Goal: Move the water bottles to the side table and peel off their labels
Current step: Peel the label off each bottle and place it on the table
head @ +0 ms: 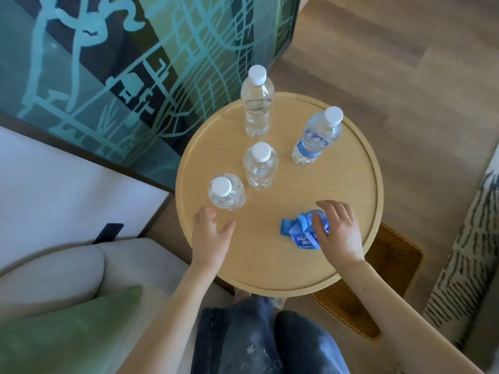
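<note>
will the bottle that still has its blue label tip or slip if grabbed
The labelled bottle looks full, so probably heavy for its size and fairly stiff. It stands tall on a narrow base; a push near the cap could tip it. The label may give better grip than bare plastic.

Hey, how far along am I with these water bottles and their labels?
Done: all four bottles stand on the side table; the far bottle, middle bottle and nearest bottle look bare. In hand: the right hand rests on the crumpled blue labels; the left hand holds nothing, beside the nearest bottle. Left: the far-right bottle wears its blue label.
</note>
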A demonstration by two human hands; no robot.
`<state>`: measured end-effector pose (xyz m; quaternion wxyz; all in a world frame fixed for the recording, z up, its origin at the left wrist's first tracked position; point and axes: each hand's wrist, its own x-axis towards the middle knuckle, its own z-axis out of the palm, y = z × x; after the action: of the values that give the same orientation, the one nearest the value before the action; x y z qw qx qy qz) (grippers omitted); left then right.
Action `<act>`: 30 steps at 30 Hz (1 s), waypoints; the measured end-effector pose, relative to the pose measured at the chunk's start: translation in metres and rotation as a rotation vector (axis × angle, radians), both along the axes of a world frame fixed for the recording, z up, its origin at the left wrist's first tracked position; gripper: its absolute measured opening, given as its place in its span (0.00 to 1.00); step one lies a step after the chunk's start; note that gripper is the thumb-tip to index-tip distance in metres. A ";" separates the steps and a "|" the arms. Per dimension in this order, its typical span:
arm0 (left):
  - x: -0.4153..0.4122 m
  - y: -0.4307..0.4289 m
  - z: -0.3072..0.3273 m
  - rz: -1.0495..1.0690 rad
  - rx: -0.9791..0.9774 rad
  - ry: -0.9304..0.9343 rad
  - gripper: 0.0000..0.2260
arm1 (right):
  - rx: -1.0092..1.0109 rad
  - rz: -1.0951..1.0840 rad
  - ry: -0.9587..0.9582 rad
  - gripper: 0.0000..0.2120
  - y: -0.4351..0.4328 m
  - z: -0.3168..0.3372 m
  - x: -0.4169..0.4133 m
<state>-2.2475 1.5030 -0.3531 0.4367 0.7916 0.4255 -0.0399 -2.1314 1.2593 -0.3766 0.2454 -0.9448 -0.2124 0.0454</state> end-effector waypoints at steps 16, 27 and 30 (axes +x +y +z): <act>0.003 -0.082 0.131 -0.895 0.616 -0.314 0.15 | 0.043 -0.037 -0.114 0.18 -0.036 0.129 -0.046; -0.017 -0.090 0.120 -1.071 0.575 -0.087 0.23 | -0.122 -0.111 -0.029 0.13 -0.065 0.129 -0.081; -0.007 -0.090 0.125 -1.075 0.592 -0.106 0.19 | -0.092 -0.124 -0.053 0.11 -0.065 0.133 -0.076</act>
<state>-2.2549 1.4126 -0.2283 0.1378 0.9839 -0.0625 -0.0953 -2.2070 1.1939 -0.2431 0.1981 -0.9673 -0.1576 0.0148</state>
